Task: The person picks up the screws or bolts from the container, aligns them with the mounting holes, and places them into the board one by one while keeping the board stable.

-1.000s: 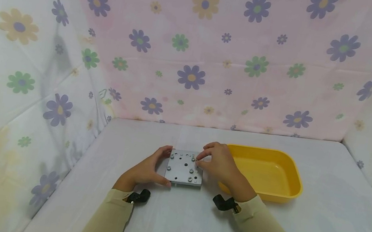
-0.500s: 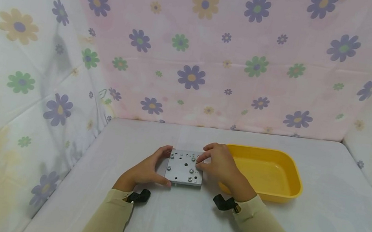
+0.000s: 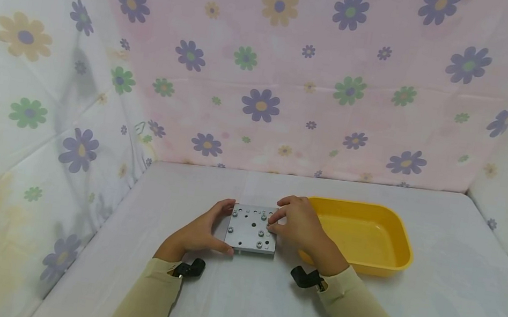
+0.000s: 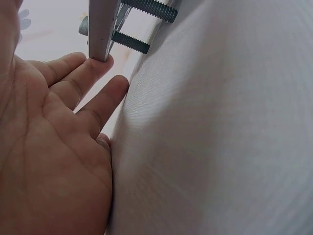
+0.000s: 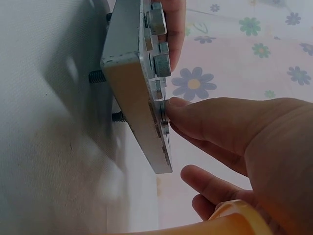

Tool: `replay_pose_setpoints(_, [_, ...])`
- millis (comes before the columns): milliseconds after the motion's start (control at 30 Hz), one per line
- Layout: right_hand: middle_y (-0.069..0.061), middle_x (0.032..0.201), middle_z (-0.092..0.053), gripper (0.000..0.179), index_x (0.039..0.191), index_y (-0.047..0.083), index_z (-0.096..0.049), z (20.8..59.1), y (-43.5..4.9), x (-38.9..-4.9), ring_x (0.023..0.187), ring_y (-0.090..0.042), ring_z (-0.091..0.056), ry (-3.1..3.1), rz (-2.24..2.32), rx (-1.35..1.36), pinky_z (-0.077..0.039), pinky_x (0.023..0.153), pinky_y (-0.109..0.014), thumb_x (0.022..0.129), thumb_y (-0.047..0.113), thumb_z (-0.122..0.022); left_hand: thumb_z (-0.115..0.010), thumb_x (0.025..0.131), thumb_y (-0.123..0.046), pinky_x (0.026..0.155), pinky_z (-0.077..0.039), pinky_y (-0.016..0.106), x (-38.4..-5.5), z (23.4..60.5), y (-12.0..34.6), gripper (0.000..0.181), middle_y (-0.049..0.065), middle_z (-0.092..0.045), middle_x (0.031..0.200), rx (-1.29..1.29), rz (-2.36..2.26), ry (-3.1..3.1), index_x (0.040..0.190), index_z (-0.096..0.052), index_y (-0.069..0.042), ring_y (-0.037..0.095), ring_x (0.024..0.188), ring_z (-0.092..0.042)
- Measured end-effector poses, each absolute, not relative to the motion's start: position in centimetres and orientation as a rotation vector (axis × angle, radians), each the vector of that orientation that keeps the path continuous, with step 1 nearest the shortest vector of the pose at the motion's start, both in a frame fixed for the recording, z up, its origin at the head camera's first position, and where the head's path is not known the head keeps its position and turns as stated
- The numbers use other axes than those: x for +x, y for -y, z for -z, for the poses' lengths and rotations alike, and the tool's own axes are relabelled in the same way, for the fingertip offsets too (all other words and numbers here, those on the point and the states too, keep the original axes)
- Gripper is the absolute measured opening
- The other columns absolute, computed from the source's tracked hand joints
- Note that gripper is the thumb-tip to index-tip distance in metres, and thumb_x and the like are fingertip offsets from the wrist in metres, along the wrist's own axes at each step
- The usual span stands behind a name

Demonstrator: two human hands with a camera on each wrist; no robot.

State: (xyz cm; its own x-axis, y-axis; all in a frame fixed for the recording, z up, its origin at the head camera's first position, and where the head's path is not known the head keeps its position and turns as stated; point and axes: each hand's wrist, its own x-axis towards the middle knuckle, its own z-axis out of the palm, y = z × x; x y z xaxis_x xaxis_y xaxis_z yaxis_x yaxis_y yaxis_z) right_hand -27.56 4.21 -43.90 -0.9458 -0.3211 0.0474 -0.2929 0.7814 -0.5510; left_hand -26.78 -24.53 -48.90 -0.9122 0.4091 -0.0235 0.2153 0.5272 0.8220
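A square silver metal plate (image 3: 245, 237) with drilled holes stands raised over the white table. Several socket-head bolts (image 3: 259, 245) sit in it; their threaded ends (image 4: 131, 42) stick out underneath, as the left wrist view shows. My left hand (image 3: 199, 233) grips the plate's left side, thumb along the front edge and fingers at the back. At the right edge, the thumb and index finger of my right hand (image 3: 301, 222) pinch a bolt head (image 5: 164, 110), largely hidden by the thumb in the right wrist view. The right hand's other fingers stay off the plate.
A yellow tray (image 3: 403, 255) stands just right of the plate, partly behind my right hand and wrist. Flowered cloth (image 3: 257, 132) walls in the table (image 3: 234, 302) at the back and both sides. Each wrist carries a black camera mount (image 3: 305, 278).
My right thumb and index fingertips have shifted slightly toward me along the plate's right edge and come closer together. The left hand and plate stay put.
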Motion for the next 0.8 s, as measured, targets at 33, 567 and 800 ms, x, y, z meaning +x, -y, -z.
replay_pose_setpoints(33, [-0.001,0.140,-0.062,0.004,0.089,0.029,-0.085,43.9,-4.2,-27.5,0.139,-0.028,-0.042,-2.920,0.887,-0.506,-0.037,0.120,-0.050,0.086,0.031,-0.085,-0.102,0.059,-0.035,0.129,-0.008,0.058,-26.8,48.9,24.5,0.131,-0.001,-0.040,0.163,0.529,-1.326,-2.555,0.163,-0.024,-0.020,0.024,0.157,-0.028])
replay_pose_setpoints(567, [0.001,0.143,-0.058,0.017,0.104,0.025,-0.082,42.7,-4.7,-27.4,0.139,-0.027,-0.043,-2.831,1.096,-0.563,-0.040,0.119,-0.051,0.087,0.024,-0.084,-0.101,0.060,-0.036,0.129,-0.009,0.056,-26.8,48.7,24.5,0.131,-0.002,-0.037,0.165,0.506,-1.319,-2.548,0.164,-0.023,-0.021,0.023,0.157,-0.028])
replay_pose_setpoints(800, [-0.001,0.143,-0.058,0.017,0.107,0.024,-0.079,41.4,-6.2,-27.2,0.139,-0.030,-0.045,-2.832,1.152,-0.688,-0.041,0.117,-0.053,0.090,0.024,-0.081,-0.102,0.059,-0.036,0.129,-0.010,0.055,-26.7,48.8,24.4,0.130,-0.005,-0.039,0.163,0.492,-1.310,-2.557,0.164,-0.024,-0.022,0.021,0.156,-0.029])
